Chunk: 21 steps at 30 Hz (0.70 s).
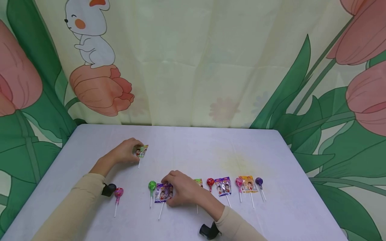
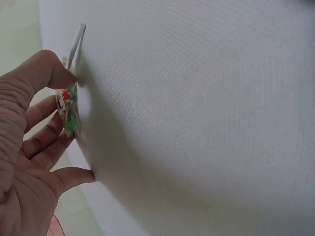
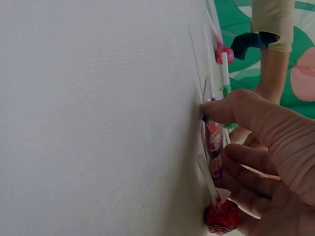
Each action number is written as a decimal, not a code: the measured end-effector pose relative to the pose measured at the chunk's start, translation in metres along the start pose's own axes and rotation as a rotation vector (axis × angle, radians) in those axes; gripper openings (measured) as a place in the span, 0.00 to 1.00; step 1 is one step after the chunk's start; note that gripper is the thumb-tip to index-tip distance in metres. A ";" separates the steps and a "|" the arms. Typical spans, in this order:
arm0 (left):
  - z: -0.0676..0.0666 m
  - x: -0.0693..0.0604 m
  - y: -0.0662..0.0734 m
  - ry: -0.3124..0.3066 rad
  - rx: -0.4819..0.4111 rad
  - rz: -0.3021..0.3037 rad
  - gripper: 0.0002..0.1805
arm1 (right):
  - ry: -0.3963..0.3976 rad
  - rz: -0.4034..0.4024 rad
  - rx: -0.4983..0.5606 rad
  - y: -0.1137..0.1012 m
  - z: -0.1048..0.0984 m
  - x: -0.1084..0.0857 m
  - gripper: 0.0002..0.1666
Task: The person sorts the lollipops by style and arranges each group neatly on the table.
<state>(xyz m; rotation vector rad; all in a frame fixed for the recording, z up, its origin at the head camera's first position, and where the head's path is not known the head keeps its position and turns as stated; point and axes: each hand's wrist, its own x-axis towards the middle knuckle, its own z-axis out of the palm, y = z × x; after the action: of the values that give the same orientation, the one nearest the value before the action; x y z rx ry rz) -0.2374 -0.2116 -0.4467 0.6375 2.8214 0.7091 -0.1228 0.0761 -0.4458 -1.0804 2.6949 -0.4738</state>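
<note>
Grasping a green-wrapped lollipop [image 1: 141, 151] in the left hand [image 1: 128, 151], between the row and the far edge of the counter [image 1: 193, 144], nearer its left edge. Gripping a purple-wrapped lollipop [image 1: 163, 193] by opposite wrapper edges in the right hand [image 1: 184, 189], just beside a green lollipop [image 1: 152, 185]. Showing broad white stretches from the row to the far edge, and from the dark purple lollipop [image 1: 259, 181] to the right edge. Carrying printed packets around candy on sticks, including an orange-wrapped lollipop [image 1: 250, 185] touching a pink lollipop [image 1: 239, 182].
</note>
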 end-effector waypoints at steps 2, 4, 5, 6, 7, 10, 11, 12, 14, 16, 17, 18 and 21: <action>0.000 0.000 0.000 0.001 -0.001 0.003 0.33 | 0.000 0.000 0.015 0.000 0.001 0.000 0.39; 0.001 0.001 0.000 0.002 0.002 0.003 0.33 | -0.001 -0.002 0.024 -0.001 0.002 0.001 0.37; 0.001 0.001 0.000 0.003 0.003 0.004 0.32 | 0.000 -0.003 0.029 -0.001 0.002 0.001 0.37; 0.001 0.000 0.000 0.003 0.005 0.005 0.33 | 0.001 -0.004 0.035 -0.001 0.002 0.001 0.36; 0.001 0.000 0.000 0.003 0.005 0.004 0.33 | 0.002 -0.006 0.041 -0.002 0.003 0.001 0.36; 0.001 0.000 0.000 0.004 0.007 0.005 0.33 | 0.001 -0.016 0.060 -0.002 0.003 0.002 0.35; 0.001 0.000 0.000 0.004 0.006 0.004 0.33 | -0.001 -0.019 0.068 -0.001 0.003 0.002 0.35; 0.001 -0.001 0.000 0.004 0.005 0.001 0.33 | -0.004 -0.021 0.078 -0.001 0.003 0.003 0.34; 0.001 0.000 0.000 0.001 0.003 -0.002 0.33 | -0.012 -0.022 0.096 0.000 0.003 0.004 0.34; 0.001 0.000 0.000 0.000 0.002 -0.004 0.33 | -0.020 -0.025 0.108 0.000 0.003 0.006 0.32; 0.001 0.001 0.000 -0.001 0.000 -0.009 0.33 | -0.022 -0.025 0.111 0.000 0.002 0.006 0.32; 0.001 0.001 0.000 -0.001 0.001 -0.009 0.33 | -0.023 -0.026 0.111 0.000 0.002 0.007 0.32; 0.002 0.002 -0.001 -0.003 0.004 -0.007 0.34 | -0.025 -0.031 0.112 0.000 0.001 0.009 0.32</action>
<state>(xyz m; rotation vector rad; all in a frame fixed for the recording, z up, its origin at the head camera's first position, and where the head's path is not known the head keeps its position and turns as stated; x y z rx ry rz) -0.2388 -0.2106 -0.4490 0.6285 2.8210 0.7010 -0.1287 0.0699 -0.4475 -1.0912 2.5989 -0.6052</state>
